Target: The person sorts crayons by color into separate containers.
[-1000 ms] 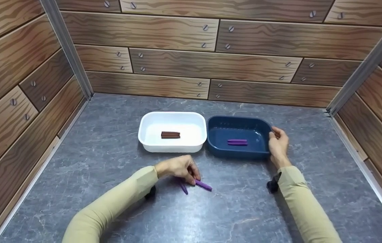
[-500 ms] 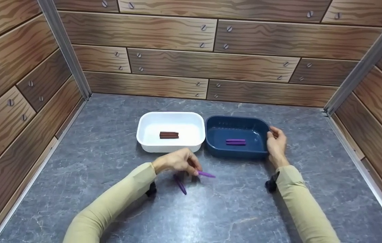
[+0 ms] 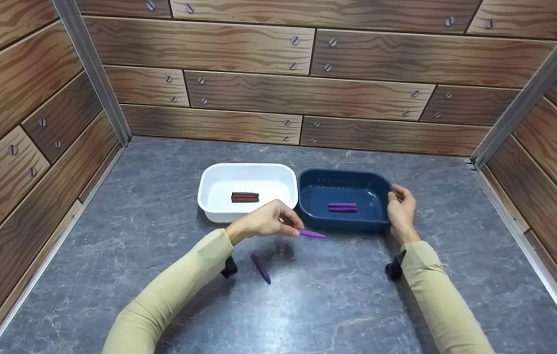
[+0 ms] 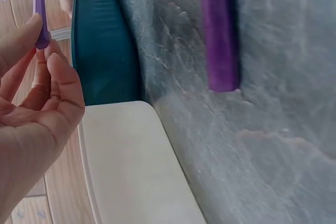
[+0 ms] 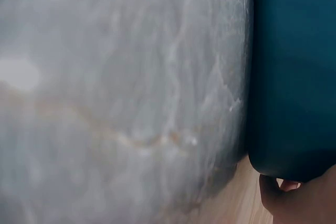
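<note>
Between thumb and fingers my left hand (image 3: 274, 221) pinches a purple crayon (image 3: 312, 234), raised off the table in front of the dark blue dish (image 3: 352, 226). The left wrist view shows this crayon (image 4: 41, 17) with its tapered end up. My right hand (image 3: 401, 209) grips the right end of the blue dish, thumb at the rim; its other fingers are partly hidden behind the wall. Two purple crayons (image 3: 342, 207) lie side by side in that dish. Another darker purple crayon (image 3: 261, 269) lies on the table below my left hand.
A white dish (image 3: 209, 209) stands against the left side of the blue one, with several brown crayons (image 3: 245, 197) inside. Wood-patterned walls (image 3: 239, 88) enclose the grey marbled table (image 3: 160, 196) at the back and both sides.
My left hand has lifted the purple crayon off the table and carried it forward and right, to the front of the blue dish. My right hand has kept its hold on the dish.
</note>
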Action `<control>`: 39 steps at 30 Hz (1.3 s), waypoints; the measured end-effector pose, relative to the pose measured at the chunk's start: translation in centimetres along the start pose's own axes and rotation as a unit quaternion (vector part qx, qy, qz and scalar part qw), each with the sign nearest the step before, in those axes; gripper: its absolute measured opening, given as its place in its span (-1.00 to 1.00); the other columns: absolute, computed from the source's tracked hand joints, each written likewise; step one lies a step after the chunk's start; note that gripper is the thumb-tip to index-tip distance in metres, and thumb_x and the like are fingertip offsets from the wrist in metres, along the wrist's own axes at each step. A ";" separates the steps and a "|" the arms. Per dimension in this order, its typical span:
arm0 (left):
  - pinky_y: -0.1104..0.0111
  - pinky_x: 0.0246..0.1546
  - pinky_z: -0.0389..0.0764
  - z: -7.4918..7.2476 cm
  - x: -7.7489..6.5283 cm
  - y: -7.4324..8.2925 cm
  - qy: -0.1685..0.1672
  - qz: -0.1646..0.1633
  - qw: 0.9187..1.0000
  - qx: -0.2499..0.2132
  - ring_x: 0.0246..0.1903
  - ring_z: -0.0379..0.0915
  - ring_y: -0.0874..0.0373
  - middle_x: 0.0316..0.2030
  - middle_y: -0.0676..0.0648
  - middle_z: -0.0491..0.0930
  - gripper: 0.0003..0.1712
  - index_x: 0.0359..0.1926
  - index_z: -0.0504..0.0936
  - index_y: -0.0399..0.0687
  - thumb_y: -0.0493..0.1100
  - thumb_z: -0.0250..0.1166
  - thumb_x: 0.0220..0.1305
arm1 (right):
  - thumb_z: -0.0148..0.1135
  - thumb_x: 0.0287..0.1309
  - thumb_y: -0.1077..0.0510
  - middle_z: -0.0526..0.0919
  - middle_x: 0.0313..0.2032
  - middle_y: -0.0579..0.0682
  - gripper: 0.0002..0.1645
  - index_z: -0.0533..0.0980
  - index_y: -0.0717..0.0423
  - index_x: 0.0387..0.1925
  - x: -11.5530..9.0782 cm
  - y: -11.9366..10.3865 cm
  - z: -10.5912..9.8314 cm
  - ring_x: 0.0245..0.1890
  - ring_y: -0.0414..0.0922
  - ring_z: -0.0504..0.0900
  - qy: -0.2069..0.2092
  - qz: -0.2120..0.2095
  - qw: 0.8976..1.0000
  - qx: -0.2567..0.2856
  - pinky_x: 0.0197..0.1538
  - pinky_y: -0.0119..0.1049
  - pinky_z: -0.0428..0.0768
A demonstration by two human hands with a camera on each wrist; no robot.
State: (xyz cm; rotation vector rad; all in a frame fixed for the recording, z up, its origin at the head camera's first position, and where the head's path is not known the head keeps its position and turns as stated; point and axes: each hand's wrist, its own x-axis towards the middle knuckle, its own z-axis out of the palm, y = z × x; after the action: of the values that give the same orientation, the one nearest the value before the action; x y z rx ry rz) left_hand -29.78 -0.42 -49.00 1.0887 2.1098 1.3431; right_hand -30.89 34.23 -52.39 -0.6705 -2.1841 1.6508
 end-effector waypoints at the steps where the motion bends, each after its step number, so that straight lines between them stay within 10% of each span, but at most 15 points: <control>1: 0.51 -0.33 0.55 0.0 0.1 0.1 0.001 0.001 1.000 0.003 -0.39 0.54 0.29 -0.35 -0.15 0.74 -0.87 -0.24 0.77 -0.25 -0.36 0.39 0.16 | -0.13 0.48 0.21 0.38 0.20 0.15 -0.51 0.31 0.16 0.37 0.0 0.0 0.0 0.13 -0.06 0.37 0.000 0.000 1.000 0.001 0.08 -0.34 0.39; 30: 0.52 -0.35 0.49 0.7 7.5 1.0 0.090 -0.014 0.996 0.011 -0.39 0.46 0.32 -0.33 -0.03 0.67 -0.81 -0.14 0.71 -0.34 -0.32 0.31 0.25 | -0.11 0.47 0.21 0.41 0.05 0.02 -0.50 0.30 0.17 0.37 0.1 -0.2 -0.2 -0.04 -0.22 0.38 -0.005 0.016 0.999 0.038 0.01 -0.42 0.38; 39: 0.54 -0.31 0.44 1.5 10.0 0.6 0.147 -0.038 0.988 0.018 -0.40 0.43 0.31 -0.36 -0.02 0.65 -0.84 -0.18 0.72 -0.33 -0.33 0.30 0.26 | -0.10 0.46 0.24 0.41 0.24 0.19 -0.52 0.32 0.20 0.35 -0.4 -0.2 0.0 0.18 -0.04 0.40 0.001 0.016 0.998 0.058 0.18 -0.32 0.39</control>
State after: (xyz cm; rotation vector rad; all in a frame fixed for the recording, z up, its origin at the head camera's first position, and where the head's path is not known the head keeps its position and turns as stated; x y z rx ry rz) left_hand -34.61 8.50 -48.52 0.8568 2.3657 1.5105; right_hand -30.62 33.93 -52.16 -0.6783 -2.0681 1.7755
